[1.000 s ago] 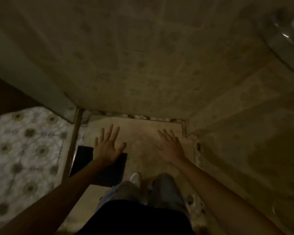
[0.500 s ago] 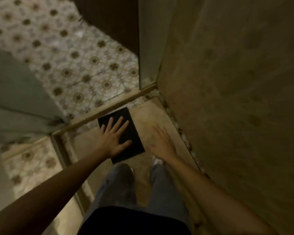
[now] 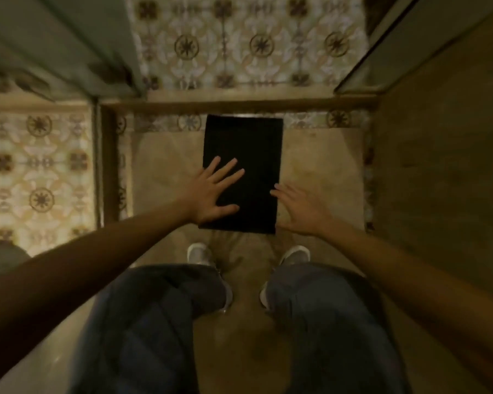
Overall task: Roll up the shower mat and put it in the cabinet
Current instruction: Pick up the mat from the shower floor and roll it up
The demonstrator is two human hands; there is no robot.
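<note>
Head view: black shower mat (image 3: 242, 172) lies flat on the tan floor, its far edge at the threshold at 12 o'clock. Left hand (image 3: 211, 193) spread wide over the mat's near left part, holding nothing; contact unclear. Right hand (image 3: 299, 210) wide, empty, at the mat's 4 o'clock edge. Best start: pinch both near corners, roll tight and even toward 12. Cabinet not visible.

The person wore dark blue jeans (image 3: 160, 322), loose and creased at the knees, and pale grey-white sneakers (image 3: 198, 254). Both forearms were bare, no sleeves, watch or rings visible.
</note>
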